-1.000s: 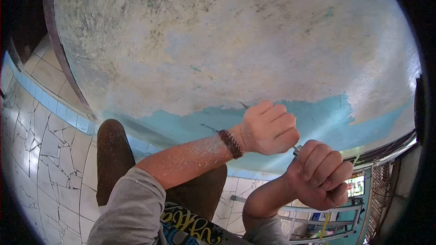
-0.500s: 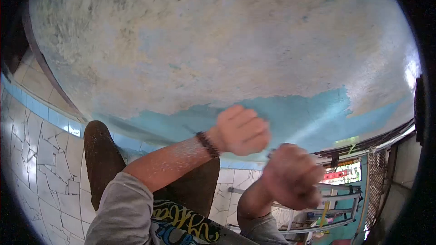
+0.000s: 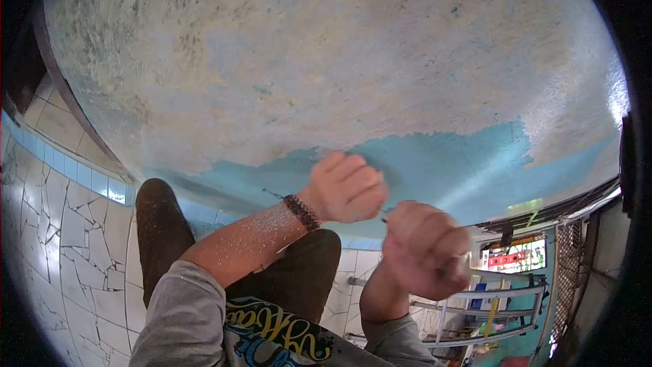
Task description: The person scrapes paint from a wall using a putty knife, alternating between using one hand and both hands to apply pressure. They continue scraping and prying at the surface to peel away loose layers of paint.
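Observation:
My left hand (image 3: 348,187) is a closed fist in front of the wall's lower part, with a dark braided bracelet (image 3: 301,212) at the wrist and pale flecks over the forearm. Close to its right, slightly lower, my right hand (image 3: 428,250) is also closed in a fist. A small dark bit shows between the two fists; whatever they grip is hidden behind the fingers. Ahead stands the wall (image 3: 305,61), bare and mottled grey-beige above. Along its lower part runs a ragged-edged band of turquoise paint (image 3: 441,166).
Cracked-pattern white tiles (image 3: 88,251) cover the floor, with a light blue tile strip (image 3: 75,168) along its edge. My bent knees, in dark trousers (image 3: 163,231), are near the wall. A metal ladder (image 3: 502,312) stands at the lower right. A dark strip borders the wall's left side.
Both fists have shifted a little left and up in the view, staying close together and closed. The view itself has moved slightly. The turquoise patch looks much the same.

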{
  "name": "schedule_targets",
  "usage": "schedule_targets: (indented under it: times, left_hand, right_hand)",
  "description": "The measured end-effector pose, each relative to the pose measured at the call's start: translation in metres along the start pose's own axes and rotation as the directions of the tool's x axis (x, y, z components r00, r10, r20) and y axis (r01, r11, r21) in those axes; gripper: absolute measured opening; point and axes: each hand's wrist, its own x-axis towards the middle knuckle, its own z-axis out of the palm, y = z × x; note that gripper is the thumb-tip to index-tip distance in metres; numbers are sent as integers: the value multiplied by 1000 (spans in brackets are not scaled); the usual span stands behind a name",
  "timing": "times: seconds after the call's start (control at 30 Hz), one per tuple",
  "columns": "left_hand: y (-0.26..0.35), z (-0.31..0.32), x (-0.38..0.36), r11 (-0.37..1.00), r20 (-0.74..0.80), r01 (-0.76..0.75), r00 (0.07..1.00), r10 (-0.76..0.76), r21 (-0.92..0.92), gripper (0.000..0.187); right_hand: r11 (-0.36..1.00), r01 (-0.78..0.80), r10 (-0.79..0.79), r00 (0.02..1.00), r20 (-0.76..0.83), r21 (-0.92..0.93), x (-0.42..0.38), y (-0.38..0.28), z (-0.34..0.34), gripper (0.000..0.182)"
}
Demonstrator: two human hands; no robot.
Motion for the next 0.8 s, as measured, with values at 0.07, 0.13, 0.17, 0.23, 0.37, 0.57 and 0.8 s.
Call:
schedule_targets:
  times: [0.07,0.13,0.17,0.23,0.37,0.57,0.8]
  left_hand:
    - [-1,5,18,999,-21,-42,999,42,-20,33]
    - [1,7,32,995,-32,-85,996,84,-44,33]
    - [1,5,27,998,-26,-58,998,57,-18,33]
    - [-6,-1,10,999,-14,-28,999,29,29,33]
    - [-6,-9,-22,999,69,17,997,-20,41,21]
    - [-4,1,25,999,-22,-54,998,54,-6,27]
    - [-2,-4,15,998,-11,-61,998,61,29,27]
  right_hand:
    - [994,88,-90,995,39,61,6,-14,4,32]
    - [984,162,-169,981,97,72,10,-15,3,29]
    - [989,143,-146,987,67,44,7,-11,1,29]
    - [996,83,-84,995,52,28,0,4,0,29]
    - [999,-13,13,1000,26,31,-3,16,8,28]
    - [989,76,-87,992,86,130,20,-11,9,30]
    - [986,69,-81,994,69,151,11,-6,14,29]
